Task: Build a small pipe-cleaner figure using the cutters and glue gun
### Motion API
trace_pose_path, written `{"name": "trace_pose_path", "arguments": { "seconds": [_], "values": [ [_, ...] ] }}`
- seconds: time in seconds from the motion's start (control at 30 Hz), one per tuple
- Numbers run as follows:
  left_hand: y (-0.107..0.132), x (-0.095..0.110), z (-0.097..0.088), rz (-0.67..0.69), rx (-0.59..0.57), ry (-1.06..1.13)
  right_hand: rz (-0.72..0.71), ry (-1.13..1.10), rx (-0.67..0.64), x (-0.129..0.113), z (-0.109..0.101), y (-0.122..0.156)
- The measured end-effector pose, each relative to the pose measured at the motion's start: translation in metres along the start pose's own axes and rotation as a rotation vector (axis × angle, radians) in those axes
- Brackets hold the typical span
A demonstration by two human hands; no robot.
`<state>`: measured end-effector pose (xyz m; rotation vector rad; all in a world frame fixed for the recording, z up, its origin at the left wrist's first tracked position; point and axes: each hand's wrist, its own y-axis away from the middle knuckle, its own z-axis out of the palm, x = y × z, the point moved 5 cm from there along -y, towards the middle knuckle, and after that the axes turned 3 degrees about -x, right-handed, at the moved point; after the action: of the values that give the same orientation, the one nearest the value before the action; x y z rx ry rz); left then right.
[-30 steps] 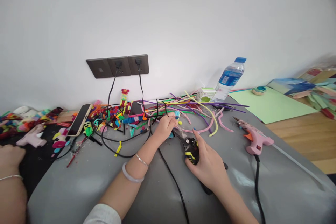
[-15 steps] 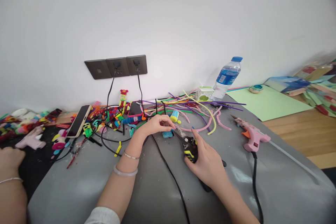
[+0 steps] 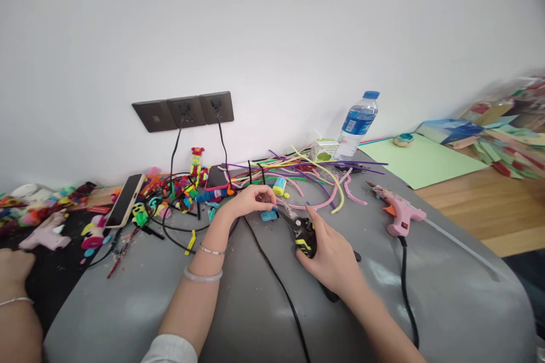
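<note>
left hand [image 3: 251, 199]: pinching small blue fuzzy piece [image 3: 269, 215] | right hand [image 3: 330, 252]: gripping black-and-yellow-handled cutters [image 3: 300, 231], tips at piece | pink glue gun [image 3: 398, 216] nearby

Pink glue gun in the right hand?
No, the right hand holds black-and-yellow pliers; the pink glue gun lies apart on the grey mat.

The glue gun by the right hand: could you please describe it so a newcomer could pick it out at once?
Go to the right side of the grey table, in front of the bottle. The glue gun lies there, right of the right hand holding the cutters. Unlike the other pink gun at far left, it has an orange trigger.
</note>
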<state>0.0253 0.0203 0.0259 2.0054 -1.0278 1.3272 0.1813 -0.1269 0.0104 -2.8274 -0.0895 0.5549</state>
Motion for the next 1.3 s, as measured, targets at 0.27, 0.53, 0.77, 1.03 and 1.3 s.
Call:
{"name": "trace_pose_path", "arguments": {
  "seconds": [0.27,0.53,0.77,1.03,1.3],
  "values": [
    [0.004,0.013,0.004,-0.023,0.06,-0.117,0.005,-0.006,0.002,0.0,0.0,0.0],
    [0.011,0.033,0.009,-0.031,0.154,-0.437,-0.003,-0.006,0.016,-0.002,-0.002,0.001],
    [0.013,0.042,0.01,-0.025,0.159,-0.596,-0.002,-0.011,0.015,-0.002,-0.003,0.001],
    [0.014,0.046,0.012,-0.019,0.15,-0.648,-0.001,0.003,0.012,-0.002,-0.002,0.001],
    [0.014,0.048,0.014,-0.079,0.172,-0.675,-0.022,0.022,-0.006,-0.003,-0.002,0.0]
  ]
}}
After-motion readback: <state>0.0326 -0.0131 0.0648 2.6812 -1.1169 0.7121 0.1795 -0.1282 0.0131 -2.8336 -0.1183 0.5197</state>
